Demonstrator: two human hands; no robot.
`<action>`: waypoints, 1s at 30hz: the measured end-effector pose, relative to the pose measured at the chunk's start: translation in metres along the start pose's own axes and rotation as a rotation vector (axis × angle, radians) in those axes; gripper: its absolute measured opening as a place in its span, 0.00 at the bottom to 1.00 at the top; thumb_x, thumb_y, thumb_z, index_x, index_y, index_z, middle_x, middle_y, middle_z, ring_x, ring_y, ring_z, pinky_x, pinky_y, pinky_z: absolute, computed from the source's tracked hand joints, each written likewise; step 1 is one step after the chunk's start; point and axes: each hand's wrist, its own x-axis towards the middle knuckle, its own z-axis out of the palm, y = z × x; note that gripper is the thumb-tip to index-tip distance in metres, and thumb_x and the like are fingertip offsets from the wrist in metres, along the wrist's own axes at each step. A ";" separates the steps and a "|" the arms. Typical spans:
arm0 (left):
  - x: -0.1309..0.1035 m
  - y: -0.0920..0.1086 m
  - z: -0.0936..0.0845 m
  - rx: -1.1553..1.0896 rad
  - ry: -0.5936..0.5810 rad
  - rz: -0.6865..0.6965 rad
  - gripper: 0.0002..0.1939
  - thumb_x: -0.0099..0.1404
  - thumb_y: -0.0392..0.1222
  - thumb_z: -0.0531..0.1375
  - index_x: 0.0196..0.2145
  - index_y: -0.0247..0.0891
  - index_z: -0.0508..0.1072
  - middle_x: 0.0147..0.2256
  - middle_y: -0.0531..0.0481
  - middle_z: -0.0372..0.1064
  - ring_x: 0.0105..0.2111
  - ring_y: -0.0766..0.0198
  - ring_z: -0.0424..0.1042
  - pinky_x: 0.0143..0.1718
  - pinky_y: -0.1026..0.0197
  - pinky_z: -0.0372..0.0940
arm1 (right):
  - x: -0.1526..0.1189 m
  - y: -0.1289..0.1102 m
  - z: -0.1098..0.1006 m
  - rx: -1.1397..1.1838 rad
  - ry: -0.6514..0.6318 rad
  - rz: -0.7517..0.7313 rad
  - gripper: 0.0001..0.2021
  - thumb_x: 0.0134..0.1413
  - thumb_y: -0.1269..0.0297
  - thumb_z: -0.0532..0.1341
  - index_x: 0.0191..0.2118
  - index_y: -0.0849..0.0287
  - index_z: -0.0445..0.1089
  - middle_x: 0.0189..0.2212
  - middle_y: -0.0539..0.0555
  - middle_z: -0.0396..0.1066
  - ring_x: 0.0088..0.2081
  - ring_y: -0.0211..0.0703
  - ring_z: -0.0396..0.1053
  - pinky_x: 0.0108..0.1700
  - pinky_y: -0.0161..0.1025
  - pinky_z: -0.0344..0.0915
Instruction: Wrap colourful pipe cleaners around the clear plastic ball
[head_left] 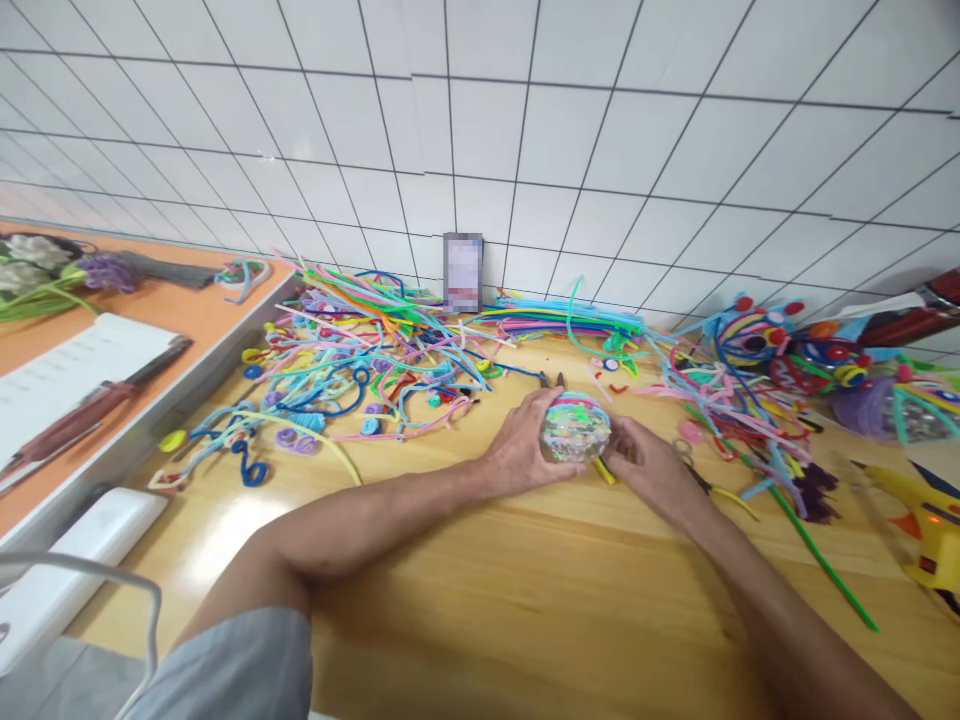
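My left hand (pixel 525 445) is wrapped round a clear, rounded container (pixel 576 430) with pink, blue and green fuzzy strips about it or inside it; which of these I cannot tell. At its right side my right hand (pixel 645 460) is closed, fingertips against or just beside the container; anything pinched there is hidden. A short yellow pipe cleaner (pixel 604 472) shows below, between the two hands. Just beyond the container lie the dark tips of a tool (pixel 553 380), mostly covered.
Heaped pipe cleaners (pixel 390 330) cover the table's back left, with more (pixel 735 400) at right. A phone (pixel 463 272) leans on the tiled wall. Decorated figures (pixel 757 335) and a yellow glue gun (pixel 930 530) stand right. A white power strip (pixel 82 560) lies left.
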 end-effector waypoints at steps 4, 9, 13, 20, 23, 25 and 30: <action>0.001 0.001 0.000 0.022 -0.015 0.001 0.60 0.53 0.58 0.78 0.74 0.41 0.55 0.70 0.31 0.61 0.72 0.36 0.61 0.74 0.31 0.59 | -0.018 -0.005 0.008 -0.266 0.045 -0.097 0.09 0.59 0.54 0.63 0.34 0.51 0.67 0.25 0.49 0.73 0.26 0.46 0.71 0.29 0.40 0.60; 0.002 0.000 0.001 0.036 -0.020 0.005 0.61 0.52 0.59 0.78 0.74 0.44 0.54 0.70 0.33 0.60 0.72 0.37 0.61 0.74 0.32 0.59 | -0.025 0.000 0.022 -0.368 0.144 -0.202 0.10 0.66 0.53 0.56 0.36 0.51 0.66 0.23 0.50 0.69 0.24 0.47 0.68 0.27 0.41 0.56; 0.001 0.000 -0.001 0.043 -0.046 0.025 0.60 0.53 0.58 0.78 0.74 0.44 0.54 0.70 0.33 0.61 0.72 0.37 0.61 0.73 0.33 0.60 | -0.026 0.003 0.023 -0.393 0.161 -0.264 0.08 0.66 0.55 0.55 0.38 0.52 0.66 0.24 0.51 0.69 0.25 0.48 0.68 0.28 0.41 0.56; -0.001 -0.002 0.000 0.050 -0.044 0.060 0.61 0.55 0.59 0.77 0.75 0.40 0.50 0.71 0.29 0.58 0.73 0.36 0.59 0.73 0.32 0.59 | -0.030 0.005 0.025 -0.387 0.187 -0.282 0.10 0.68 0.53 0.55 0.39 0.52 0.67 0.25 0.51 0.70 0.25 0.48 0.68 0.29 0.42 0.58; -0.001 -0.005 0.001 0.028 -0.042 0.089 0.63 0.54 0.60 0.77 0.75 0.40 0.49 0.72 0.29 0.57 0.74 0.36 0.58 0.74 0.32 0.58 | -0.031 0.007 0.027 -0.396 0.230 -0.253 0.12 0.68 0.50 0.57 0.40 0.52 0.69 0.27 0.53 0.71 0.27 0.49 0.70 0.31 0.42 0.60; -0.001 -0.007 0.001 0.015 -0.039 0.118 0.65 0.53 0.61 0.78 0.75 0.41 0.48 0.72 0.29 0.56 0.74 0.36 0.57 0.74 0.32 0.57 | -0.031 0.010 0.028 -0.392 0.268 -0.245 0.13 0.67 0.49 0.58 0.43 0.53 0.70 0.30 0.54 0.73 0.30 0.52 0.72 0.33 0.43 0.63; -0.001 -0.009 0.000 -0.001 -0.035 0.145 0.69 0.51 0.63 0.79 0.76 0.41 0.47 0.73 0.28 0.55 0.75 0.35 0.55 0.75 0.31 0.55 | -0.028 0.017 0.031 -0.333 0.322 -0.234 0.17 0.65 0.51 0.60 0.53 0.54 0.71 0.36 0.57 0.75 0.33 0.53 0.73 0.35 0.45 0.67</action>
